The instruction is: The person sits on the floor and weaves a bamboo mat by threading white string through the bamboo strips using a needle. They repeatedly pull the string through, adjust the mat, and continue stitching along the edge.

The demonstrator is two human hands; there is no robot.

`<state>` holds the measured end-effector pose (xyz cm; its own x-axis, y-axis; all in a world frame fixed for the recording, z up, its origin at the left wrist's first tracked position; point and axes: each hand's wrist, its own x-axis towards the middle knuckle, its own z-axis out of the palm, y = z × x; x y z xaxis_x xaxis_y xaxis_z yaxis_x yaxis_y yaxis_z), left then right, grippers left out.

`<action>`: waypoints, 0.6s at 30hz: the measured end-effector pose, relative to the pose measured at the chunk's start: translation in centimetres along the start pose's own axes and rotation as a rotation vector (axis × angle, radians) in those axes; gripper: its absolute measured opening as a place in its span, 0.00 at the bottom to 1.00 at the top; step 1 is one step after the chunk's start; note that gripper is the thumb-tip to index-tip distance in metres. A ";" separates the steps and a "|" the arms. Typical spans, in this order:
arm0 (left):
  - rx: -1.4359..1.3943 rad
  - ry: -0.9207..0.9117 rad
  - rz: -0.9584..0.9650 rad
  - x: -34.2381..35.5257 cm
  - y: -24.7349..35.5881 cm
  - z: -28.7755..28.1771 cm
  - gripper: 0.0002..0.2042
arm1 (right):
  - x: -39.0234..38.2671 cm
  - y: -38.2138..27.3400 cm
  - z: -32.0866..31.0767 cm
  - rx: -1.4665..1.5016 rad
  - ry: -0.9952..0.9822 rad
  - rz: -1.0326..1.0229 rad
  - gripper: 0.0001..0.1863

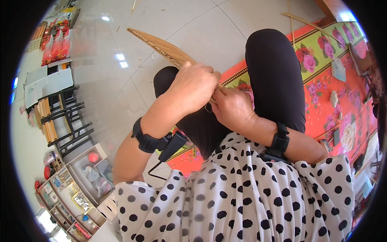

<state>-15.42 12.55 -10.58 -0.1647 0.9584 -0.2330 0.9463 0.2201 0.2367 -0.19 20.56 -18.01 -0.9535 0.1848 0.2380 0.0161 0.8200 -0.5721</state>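
A long, tan, pointed piece [168, 47] that looks like bound straw or reeds stretches toward the far left, with a row of stitch-like bumps along one edge. My left hand [195, 85] is closed around its near end, over my left knee. Close beside it, my right hand [236, 105] is pinched against the same near end. The two hands touch, and their fingers cover what lies between them. A thin, thread-like loop [207, 108] hangs just below the fingertips. Black straps with devices [150, 139] circle both wrists.
A red and green floral mat [318, 90] lies under my legs and to the right. Thin sticks [308, 25] cross at its far edge. Tiled floor [109, 68] extends left, with small scraps. A black metal frame [66, 121] and a compartmented shelf [72, 181] stand at the left.
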 end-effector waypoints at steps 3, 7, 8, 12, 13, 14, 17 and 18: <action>-0.055 -0.026 0.060 0.6 -0.3 0.2 0.04 | -0.2 0.3 -0.2 0.008 -0.018 -0.024 0.07; -0.063 0.139 0.094 2.2 -0.4 1.6 0.05 | 0.1 0.0 -0.8 0.005 -0.114 0.075 0.07; -0.068 0.204 0.098 3.2 -0.4 1.4 0.05 | 0.3 -0.1 -1.0 -0.030 -0.141 0.095 0.07; -0.221 0.335 -0.012 6.7 -0.7 -0.4 0.09 | -0.6 -0.7 0.0 0.015 -0.065 -0.037 0.11; -0.496 0.245 -0.134 6.7 -0.9 -1.3 0.10 | -0.5 -0.3 -0.3 0.009 -0.056 -0.035 0.12; -0.769 0.150 -0.255 6.5 -1.2 -2.3 0.10 | -0.4 -0.1 -0.5 0.003 -0.048 -0.032 0.12; -1.231 0.173 -0.341 5.7 -1.7 -5.8 0.11 | -0.4 -0.6 -0.6 0.034 -0.107 -0.030 0.13; -1.324 0.234 -0.323 5.2 -1.8 -7.4 0.11 | -0.5 -0.7 -0.5 0.037 -0.129 -0.034 0.14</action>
<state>-20.02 18.44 -5.26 -0.4911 0.8114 -0.3171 -0.0879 0.3160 0.9447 0.41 20.15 -17.27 -0.9841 0.0844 0.1563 -0.0256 0.8034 -0.5949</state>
